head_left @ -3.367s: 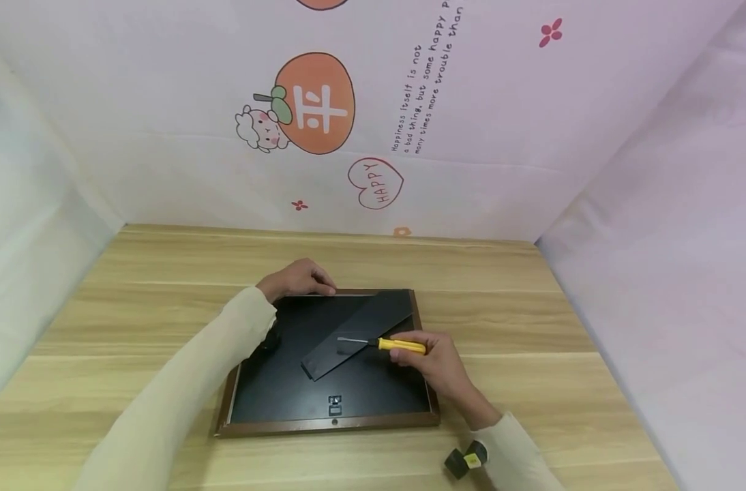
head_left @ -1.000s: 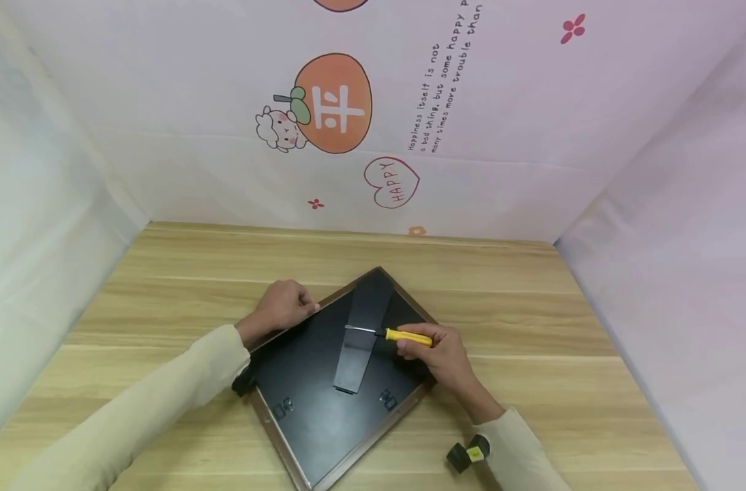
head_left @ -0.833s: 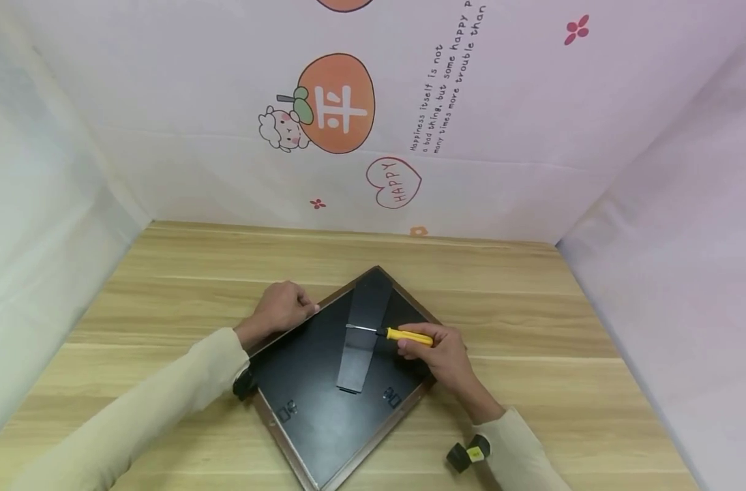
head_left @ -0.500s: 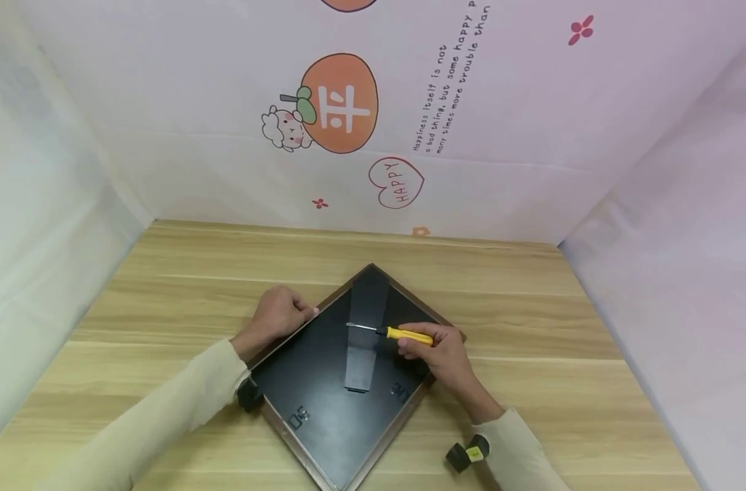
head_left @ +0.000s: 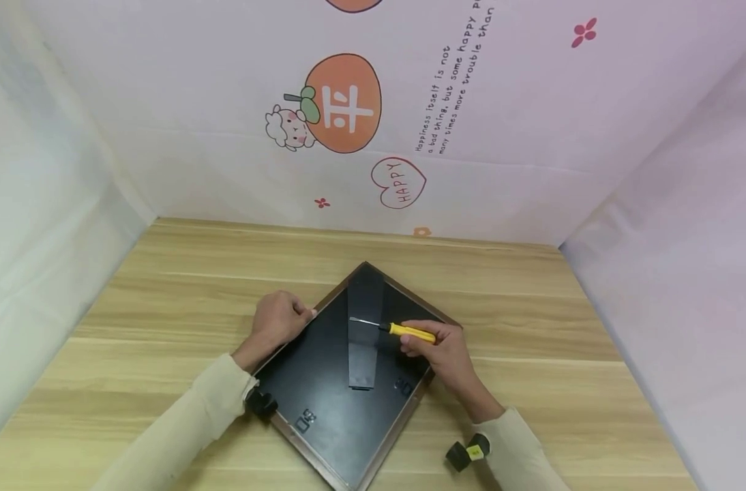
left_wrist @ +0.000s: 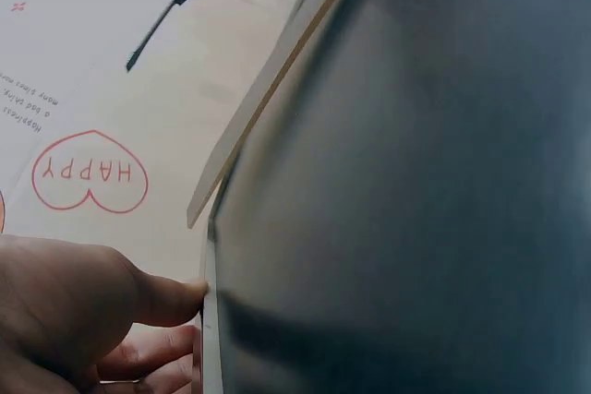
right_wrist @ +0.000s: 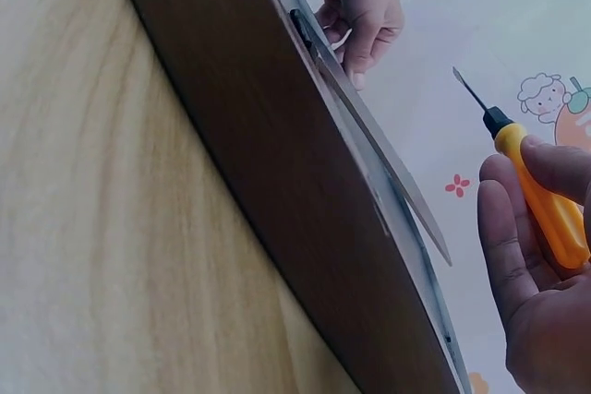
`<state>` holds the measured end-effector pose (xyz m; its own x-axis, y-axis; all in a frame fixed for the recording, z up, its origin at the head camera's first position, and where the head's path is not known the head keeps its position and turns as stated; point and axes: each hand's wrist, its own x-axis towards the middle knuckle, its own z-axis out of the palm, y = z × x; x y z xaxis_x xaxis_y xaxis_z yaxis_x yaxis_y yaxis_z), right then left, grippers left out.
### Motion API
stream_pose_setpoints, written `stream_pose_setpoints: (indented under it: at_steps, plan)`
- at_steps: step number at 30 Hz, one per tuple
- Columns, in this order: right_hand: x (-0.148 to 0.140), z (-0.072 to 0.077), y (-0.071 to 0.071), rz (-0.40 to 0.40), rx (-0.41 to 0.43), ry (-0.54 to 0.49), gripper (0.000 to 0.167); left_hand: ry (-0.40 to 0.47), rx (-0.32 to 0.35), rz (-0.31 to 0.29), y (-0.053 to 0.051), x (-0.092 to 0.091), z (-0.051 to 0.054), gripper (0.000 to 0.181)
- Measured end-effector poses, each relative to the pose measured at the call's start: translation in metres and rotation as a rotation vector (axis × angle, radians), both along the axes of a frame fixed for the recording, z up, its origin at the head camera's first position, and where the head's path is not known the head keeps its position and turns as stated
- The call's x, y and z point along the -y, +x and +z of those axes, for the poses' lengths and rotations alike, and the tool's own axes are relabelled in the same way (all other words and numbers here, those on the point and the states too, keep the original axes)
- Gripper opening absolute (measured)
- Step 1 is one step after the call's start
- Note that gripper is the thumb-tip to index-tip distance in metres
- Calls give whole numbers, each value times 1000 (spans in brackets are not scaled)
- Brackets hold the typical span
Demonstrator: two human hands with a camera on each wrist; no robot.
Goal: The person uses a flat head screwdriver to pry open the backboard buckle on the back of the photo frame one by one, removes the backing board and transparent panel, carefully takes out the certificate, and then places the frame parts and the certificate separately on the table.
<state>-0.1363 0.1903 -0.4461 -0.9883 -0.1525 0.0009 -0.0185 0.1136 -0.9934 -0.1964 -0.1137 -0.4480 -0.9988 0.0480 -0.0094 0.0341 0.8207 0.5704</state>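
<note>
A picture frame (head_left: 307, 452) is placed back side up on the wooden table (head_left: 545, 382), turned so that one corner is pointed at the printed sheet (head_left: 502, 136) beyond it. The frame's far left edge is pinched by the left hand (head_left: 279, 317), with the thumb pressed against the rim. Over the frame's right half, a yellow screwdriver (head_left: 412, 333) is gripped by its handle in the right hand (head_left: 443, 348); its tip is held above the stand leg (head_left: 363, 354), apart from it. The leg is joined to the frame's black back panel (head_left: 324, 368) and is raised from it at one end. Two small hangers (head_left: 304, 421) are fixed near the frame's two nearer edges.
</note>
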Motion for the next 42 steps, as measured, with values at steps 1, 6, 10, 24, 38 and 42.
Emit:
stream_pose_setpoints:
  at_steps: [1, 6, 10, 24, 38, 42]
  plan:
    - [0, 0, 0, 4, -3, -2, 32, -1, 1, 3, 1, 0, 0, 21]
    - [2, 1, -1, 8, -9, -10, 33, -8, -18, 11, 5, 1, 0, 20]
    - [4, 2, -1, 6, -1, -19, 33, -20, -45, 7, 10, 2, 0, 23]
    - [10, 4, -2, -3, -5, -31, 34, 30, -16, 35, 21, 6, 0, 52]
    - [17, 6, -3, 1, -8, -27, 35, 39, -38, 99, 39, 3, -4, 63]
    - [18, 7, -4, -6, -11, -27, 35, 55, -24, 103, 45, 2, -3, 63]
